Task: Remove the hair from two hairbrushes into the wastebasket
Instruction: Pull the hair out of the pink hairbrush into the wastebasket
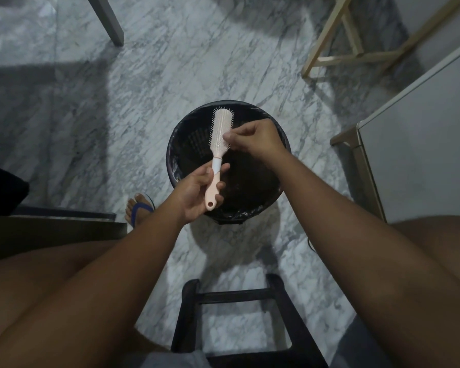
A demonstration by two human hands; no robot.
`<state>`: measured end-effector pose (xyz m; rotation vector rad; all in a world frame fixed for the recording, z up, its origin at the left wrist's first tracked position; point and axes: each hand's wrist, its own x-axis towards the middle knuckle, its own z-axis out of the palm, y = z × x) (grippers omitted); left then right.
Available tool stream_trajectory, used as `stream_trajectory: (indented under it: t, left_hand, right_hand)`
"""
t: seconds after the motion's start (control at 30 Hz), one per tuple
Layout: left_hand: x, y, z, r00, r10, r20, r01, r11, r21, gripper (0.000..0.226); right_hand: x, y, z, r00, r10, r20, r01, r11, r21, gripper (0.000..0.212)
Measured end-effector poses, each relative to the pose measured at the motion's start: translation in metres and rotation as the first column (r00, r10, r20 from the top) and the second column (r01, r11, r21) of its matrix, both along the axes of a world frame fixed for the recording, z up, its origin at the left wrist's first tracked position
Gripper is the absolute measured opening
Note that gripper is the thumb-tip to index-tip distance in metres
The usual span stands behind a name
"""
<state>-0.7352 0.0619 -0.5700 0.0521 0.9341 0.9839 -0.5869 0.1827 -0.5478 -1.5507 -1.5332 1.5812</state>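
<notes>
A pale pink hairbrush with white bristles is held over a black wastebasket lined with a dark bag. My left hand grips the brush by its handle, head pointing away from me. My right hand is at the right side of the brush head, fingertips pinched together against the bristles. Whether hair is between those fingers is too small to tell. Dark clumps lie in the basket's bottom. Only one brush is in view.
The basket stands on a grey marbled floor. A black stool frame is between my knees. A pale wooden frame stands at the far right, a white cabinet at right, a dark table edge at left, my sandalled foot beside it.
</notes>
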Motion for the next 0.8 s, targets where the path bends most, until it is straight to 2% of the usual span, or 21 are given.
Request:
stream_trajectory:
  t: [0.1,0.2,0.23,0.3,0.33,0.37,0.4,0.47,0.5,0.53,0.63,0.67,0.7,0.73,0.8]
  left_hand:
    - [-0.002,-0.004,-0.005,0.999,0.036,0.007,-0.036,0.999,-0.017,0.043]
    - [-0.007,-0.010,-0.008,0.996,0.073,0.051,-0.072,0.997,-0.009,0.046]
    - [-0.009,-0.012,-0.009,0.995,0.076,0.060,-0.075,0.997,-0.005,0.046]
    - [-0.012,-0.013,-0.010,0.995,0.074,0.064,-0.074,0.997,-0.004,0.046]
    - [-0.013,-0.013,-0.009,0.995,0.069,0.065,-0.069,0.998,-0.005,0.046]
    - [-0.013,-0.013,-0.008,0.996,0.061,0.066,-0.061,0.998,-0.006,0.045]
    - [-0.012,-0.013,-0.006,0.997,0.052,0.065,-0.051,0.999,-0.005,0.045]
    - [-0.010,-0.012,-0.003,0.999,0.018,0.051,-0.018,1.000,0.000,0.044]
    - [-0.009,-0.011,-0.001,0.999,-0.006,0.046,0.006,1.000,0.003,0.045]
    - [-0.007,-0.010,0.001,0.998,-0.028,0.048,0.028,1.000,0.007,0.045]
    - [-0.005,-0.008,0.004,0.996,-0.058,0.075,0.056,0.998,0.025,0.047]
    - [-0.005,-0.007,0.005,0.995,-0.055,0.086,0.052,0.998,0.035,0.047]
    - [-0.005,-0.006,0.006,0.994,-0.049,0.096,0.045,0.998,0.044,0.047]
    - [-0.006,-0.005,0.006,0.994,-0.040,0.102,0.035,0.998,0.050,0.046]
    - [-0.008,-0.004,0.007,0.993,-0.026,0.112,0.020,0.998,0.056,0.045]
  right_hand:
    - [0.003,0.007,0.000,0.994,0.021,0.109,-0.033,0.993,0.110,0.020]
    - [0.011,0.019,-0.007,0.973,-0.126,0.193,0.084,0.974,0.211,0.022]
    - [0.016,0.022,-0.011,0.957,-0.133,0.258,0.074,0.971,0.226,0.021]
    - [0.023,0.021,-0.020,0.878,0.021,0.479,-0.112,0.980,0.163,0.011]
    - [0.024,0.015,-0.023,0.802,0.159,0.576,-0.249,0.965,0.081,0.014]
    - [0.023,0.009,-0.025,0.734,0.277,0.621,-0.358,0.934,0.006,0.029]
    - [0.019,0.004,-0.025,0.718,0.347,0.603,-0.416,0.909,-0.028,0.046]
    - [0.010,-0.005,-0.024,0.801,0.380,0.463,-0.436,0.900,0.016,0.075]
    - [0.005,-0.006,-0.025,0.847,0.360,0.391,-0.417,0.906,0.070,0.079]
    - [0.002,-0.004,-0.026,0.882,0.325,0.341,-0.385,0.915,0.125,0.072]
    - [-0.006,-0.004,-0.019,0.921,0.195,0.338,-0.275,0.938,0.209,0.018]
    - [-0.007,-0.004,-0.017,0.923,0.170,0.346,-0.250,0.947,0.202,0.014]
    - [-0.007,-0.005,-0.019,0.914,0.174,0.366,-0.250,0.953,0.171,0.020]
    - [-0.006,-0.007,-0.021,0.902,0.196,0.384,-0.254,0.961,0.107,0.026]
    - [0.001,-0.011,-0.030,0.893,0.230,0.388,-0.213,0.973,-0.087,0.023]
